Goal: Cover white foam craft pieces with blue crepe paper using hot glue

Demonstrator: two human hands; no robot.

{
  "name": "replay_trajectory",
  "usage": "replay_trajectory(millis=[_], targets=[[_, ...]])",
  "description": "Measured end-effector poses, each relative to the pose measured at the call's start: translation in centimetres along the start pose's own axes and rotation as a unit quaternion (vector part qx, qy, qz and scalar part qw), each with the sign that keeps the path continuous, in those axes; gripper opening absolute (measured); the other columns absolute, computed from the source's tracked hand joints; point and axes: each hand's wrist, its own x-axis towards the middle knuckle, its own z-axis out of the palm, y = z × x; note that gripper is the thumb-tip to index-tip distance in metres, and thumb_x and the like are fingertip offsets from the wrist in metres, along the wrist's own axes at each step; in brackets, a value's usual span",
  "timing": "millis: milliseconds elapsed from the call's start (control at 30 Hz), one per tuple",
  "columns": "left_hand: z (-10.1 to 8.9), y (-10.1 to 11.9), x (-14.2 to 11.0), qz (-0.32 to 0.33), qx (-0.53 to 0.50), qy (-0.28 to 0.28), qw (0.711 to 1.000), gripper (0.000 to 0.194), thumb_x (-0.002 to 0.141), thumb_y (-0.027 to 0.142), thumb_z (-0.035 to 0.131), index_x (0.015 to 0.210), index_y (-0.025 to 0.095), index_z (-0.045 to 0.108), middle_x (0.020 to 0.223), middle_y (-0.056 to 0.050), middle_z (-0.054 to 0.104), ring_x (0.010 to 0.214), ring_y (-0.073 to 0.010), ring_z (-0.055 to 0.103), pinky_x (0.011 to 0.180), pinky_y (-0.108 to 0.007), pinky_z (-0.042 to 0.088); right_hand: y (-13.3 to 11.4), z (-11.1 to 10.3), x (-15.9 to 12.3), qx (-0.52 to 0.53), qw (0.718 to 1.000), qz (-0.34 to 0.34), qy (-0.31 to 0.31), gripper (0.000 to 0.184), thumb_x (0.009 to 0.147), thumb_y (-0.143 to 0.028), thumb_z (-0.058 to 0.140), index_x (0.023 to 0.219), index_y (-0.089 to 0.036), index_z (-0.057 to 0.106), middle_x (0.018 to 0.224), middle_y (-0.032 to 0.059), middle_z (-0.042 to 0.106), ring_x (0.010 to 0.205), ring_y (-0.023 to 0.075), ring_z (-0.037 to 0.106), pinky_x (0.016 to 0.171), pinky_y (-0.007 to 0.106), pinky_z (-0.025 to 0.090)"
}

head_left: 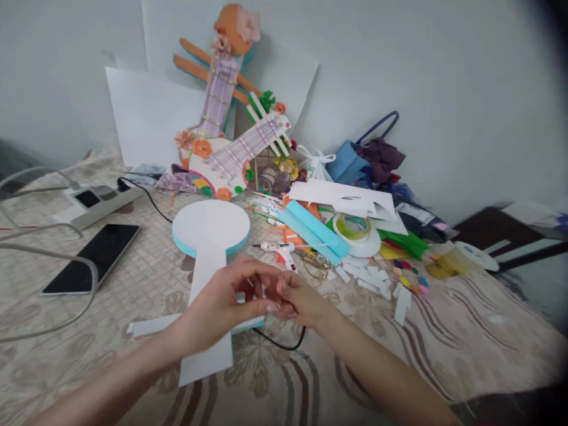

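A white foam cutout (211, 226) with a round head, a long neck and a light-blue edge lies flat on the patterned cloth. Over its neck my left hand (222, 302) and my right hand (298, 297) meet, fingers curled and pinched together. What the fingertips hold is hidden. A white glue gun (280, 248) lies just beyond my hands, its black cord (284, 345) looping under my right wrist.
Two decorated foam guitars (231, 151) lean on the wall behind. A tape roll (352, 228), blue foam strips (313, 232), scissors (316, 264) and white scraps (368, 275) crowd the right. A phone (95, 254), power strip (100, 201) and cables lie left.
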Motion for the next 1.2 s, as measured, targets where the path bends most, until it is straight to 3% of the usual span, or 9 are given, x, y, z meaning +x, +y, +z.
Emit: replay_trajectory(millis=[100,267,433,500,600,733,933,1033,1200], targets=[[1.5,0.8,-0.2,0.024,-0.013,0.026,0.999,0.019,0.08,0.026,0.072,0.097,0.019,0.074,0.082,-0.003,0.063,0.07,-0.0126,0.058,0.063,-0.024,0.047,0.5,0.6,0.7,0.072,0.995,0.005,-0.065,0.069,0.062,-0.093,0.05,0.062,-0.024,0.04,0.041,-0.0134,0.024,0.03,0.0042,0.02,0.033,0.02,0.024],[1.9,0.7,-0.4,0.043,0.013,0.049,0.998,0.008,0.082,0.025,0.069,0.085,0.017,0.072,0.076,-0.003,0.062,0.067,-0.0124,0.057,0.059,-0.023,0.043,1.1,1.1,0.8,0.135,0.983,0.023,-0.126,0.065,0.064,-0.086,0.059,0.058,-0.024,0.041,0.04,-0.0134,0.022,0.031,0.0044,0.021,0.033,0.02,0.023],[0.7,1.3,-0.7,0.059,0.034,-0.019,0.998,0.023,0.091,0.033,0.061,0.076,0.018,0.069,0.074,-0.003,0.065,0.068,-0.0128,0.059,0.063,-0.024,0.046,-0.4,0.7,0.0,0.127,0.983,0.029,-0.13,0.059,0.056,-0.074,0.077,0.058,-0.021,0.051,0.042,-0.0098,0.04,0.032,0.0041,0.028,0.034,0.02,0.024],[-0.3,1.4,-0.8,0.062,0.055,0.002,0.997,0.035,0.098,0.033,0.047,0.075,0.019,0.069,0.074,-0.003,0.066,0.07,-0.0138,0.061,0.068,-0.025,0.048,-1.4,-0.4,-0.6,0.114,0.989,0.018,-0.091,0.051,0.063,-0.066,0.079,0.066,-0.019,0.058,0.046,-0.0075,0.048,0.035,0.0049,0.033,0.035,0.019,0.025],[-1.6,0.5,-0.8,0.033,0.157,0.071,0.985,0.02,0.09,0.036,0.059,0.1,0.022,0.07,0.085,-0.003,0.07,0.077,-0.0171,0.063,0.07,-0.026,0.05,-1.8,-2.4,-1.8,0.1,0.993,-0.024,0.051,0.04,0.082,-0.056,0.069,0.074,-0.02,0.056,0.053,-0.0089,0.047,0.042,0.0047,0.034,0.04,0.017,0.024],[-1.7,-2.3,-0.6,-0.007,0.273,-0.008,0.962,0.018,0.086,0.026,0.061,0.101,0.021,0.07,0.105,-0.006,0.071,0.098,-0.0227,0.065,0.087,-0.033,0.05,-0.2,-3.0,-3.4,-0.089,0.975,-0.035,0.199,0.025,0.088,-0.043,0.066,0.081,-0.019,0.062,0.063,-0.0054,0.053,0.051,0.0075,0.044,0.048,0.02,0.035],[-0.2,-4.3,0.1,-0.042,0.359,-0.096,0.928,0.026,0.084,0.016,0.06,0.109,0.017,0.067,0.11,-0.01,0.07,0.104,-0.0264,0.065,0.088,-0.036,0.049,2.3,-0.6,-4.2,-0.292,0.93,-0.055,0.216,0.022,0.093,-0.023,0.054,0.105,-0.02,0.072,0.093,0.0063,0.069,0.077,0.0173,0.063,0.069,0.029,0.049],[0.2,-4.3,0.4,-0.055,0.374,-0.109,0.919,0.021,0.082,0.014,0.058,0.1,0.018,0.068,0.1,-0.008,0.072,0.091,-0.0233,0.067,0.076,-0.031,0.049,2.4,0.2,-4.2,-0.317,0.921,-0.066,0.214,0.027,0.093,-0.017,0.051,0.109,-0.021,0.073,0.095,0.0073,0.071,0.089,0.0202,0.065,0.08,0.033,0.05],[0.4,-4.4,0.5,-0.073,0.369,-0.102,0.921,0.017,0.081,0.011,0.054,0.088,0.019,0.068,0.088,-0.005,0.072,0.078,-0.0195,0.066,0.068,-0.027,0.046,2.4,1.1,-4.4,-0.321,0.921,-0.065,0.212,0.03,0.094,-0.018,0.05,0.114,-0.022,0.072,0.089,0.0058,0.068,0.084,0.0188,0.064,0.077,0.032,0.05]])
